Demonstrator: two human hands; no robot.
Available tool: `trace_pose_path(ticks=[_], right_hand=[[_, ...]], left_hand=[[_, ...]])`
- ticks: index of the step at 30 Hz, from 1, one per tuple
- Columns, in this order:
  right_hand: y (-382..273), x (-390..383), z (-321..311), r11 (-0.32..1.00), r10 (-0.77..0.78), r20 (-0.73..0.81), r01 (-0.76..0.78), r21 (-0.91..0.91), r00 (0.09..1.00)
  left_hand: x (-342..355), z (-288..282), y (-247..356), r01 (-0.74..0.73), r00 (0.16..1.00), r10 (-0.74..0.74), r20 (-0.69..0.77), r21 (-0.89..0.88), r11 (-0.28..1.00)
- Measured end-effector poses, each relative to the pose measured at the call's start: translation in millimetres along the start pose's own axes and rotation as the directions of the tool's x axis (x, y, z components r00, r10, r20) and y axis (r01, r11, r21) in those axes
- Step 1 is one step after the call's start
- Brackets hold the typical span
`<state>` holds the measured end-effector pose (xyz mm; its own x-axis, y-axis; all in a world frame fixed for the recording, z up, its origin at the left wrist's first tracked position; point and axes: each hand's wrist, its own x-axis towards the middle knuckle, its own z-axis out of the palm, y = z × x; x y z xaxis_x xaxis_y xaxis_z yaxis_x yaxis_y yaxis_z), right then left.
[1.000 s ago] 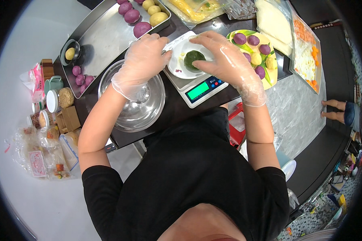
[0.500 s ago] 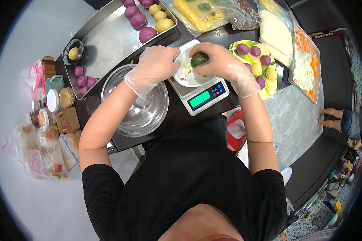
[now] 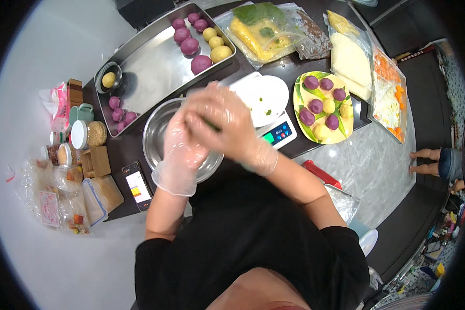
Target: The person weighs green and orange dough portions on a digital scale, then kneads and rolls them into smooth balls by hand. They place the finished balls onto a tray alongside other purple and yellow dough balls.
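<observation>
In clear plastic gloves, my left hand [image 3: 183,147] and my right hand [image 3: 225,124] are cupped together above the metal bowl [image 3: 154,139]. Between the palms a dark green dough ball [image 3: 210,124] shows only in part; the fingers are closed round it and blurred. The right hand lies over the left. Just right of them, a white plate [image 3: 271,95] with small green scraps rests on the kitchen scale [image 3: 284,135], whose lit green display is partly covered by my right hand.
A metal tray [image 3: 150,51] holds purple and yellow dough balls and a small dark cup [image 3: 116,77]. Right of the scale stands a patterned yellow plate [image 3: 300,95] with more balls. Bagged dough [image 3: 350,57] lies behind. At left are jars [image 3: 95,133] and a phone [image 3: 136,183].
The green dough ball has moved from over the white plate, left and nearer, to between both palms. My hands have come together. The view has shifted slightly, and the phone shows more fully.
</observation>
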<state>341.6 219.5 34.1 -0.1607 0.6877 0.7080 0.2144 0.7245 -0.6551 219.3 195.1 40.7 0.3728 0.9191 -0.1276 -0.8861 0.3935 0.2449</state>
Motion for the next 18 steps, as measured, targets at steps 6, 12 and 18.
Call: trace_pose_path(ticks=[6, 12, 18], right_hand=[[-5.0, 13.3, -0.8, 0.99, -0.009, 0.234, -0.024, 0.139, 0.972], [-23.0, 9.4, 12.8, 0.976, -0.216, 0.216, 0.204, 0.076, 0.952], [-20.7, 3.9, 13.9, 0.971, -0.24, 0.244, 0.235, 0.05, 0.94]], left_hand=[[-23.0, -20.3, 10.4, 0.079, 0.989, -0.056, 0.136, -0.175, 0.981], [-26.1, -1.4, 0.9, 0.003, 0.997, -0.009, -0.079, -0.079, 0.997], [-13.3, 10.7, 11.0, 0.106, 0.987, -0.106, -0.125, -0.005, 0.994]])
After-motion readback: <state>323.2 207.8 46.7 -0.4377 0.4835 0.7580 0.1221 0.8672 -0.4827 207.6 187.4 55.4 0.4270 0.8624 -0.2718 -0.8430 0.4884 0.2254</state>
